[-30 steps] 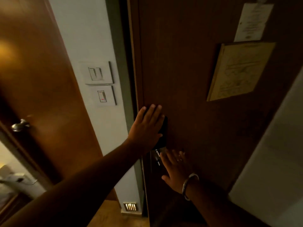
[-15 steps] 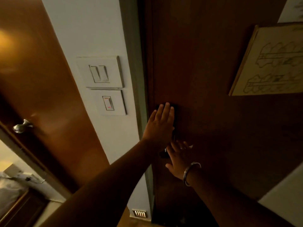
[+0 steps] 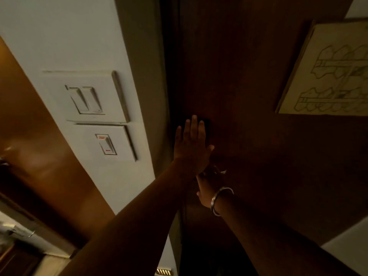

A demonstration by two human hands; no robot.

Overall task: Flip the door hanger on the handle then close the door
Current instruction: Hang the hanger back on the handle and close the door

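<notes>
The dark wooden door [image 3: 249,76] fills the middle and right of the head view, its left edge against the grey frame [image 3: 147,76]. My left hand [image 3: 191,148] lies flat on the door near that edge, fingers straight, over a dark lock plate [image 3: 206,124]. Just below it my right hand [image 3: 207,188], with a metal bangle on the wrist, rests around the handle [image 3: 223,172], of which only a small bright tip shows. My left hand hides most of the right hand's fingers. No door hanger is visible.
Two white switch plates [image 3: 89,98] [image 3: 107,144] sit on the white wall left of the frame. A second brown door [image 3: 39,156] stands at far left. A framed floor plan [image 3: 328,76] hangs on the door at upper right. A small floor light [image 3: 163,272] glows below.
The view has moved closer to the door. My left hand has slid over the right hand, which now sits tighter around the handle. The gap at the door's edge has closed.
</notes>
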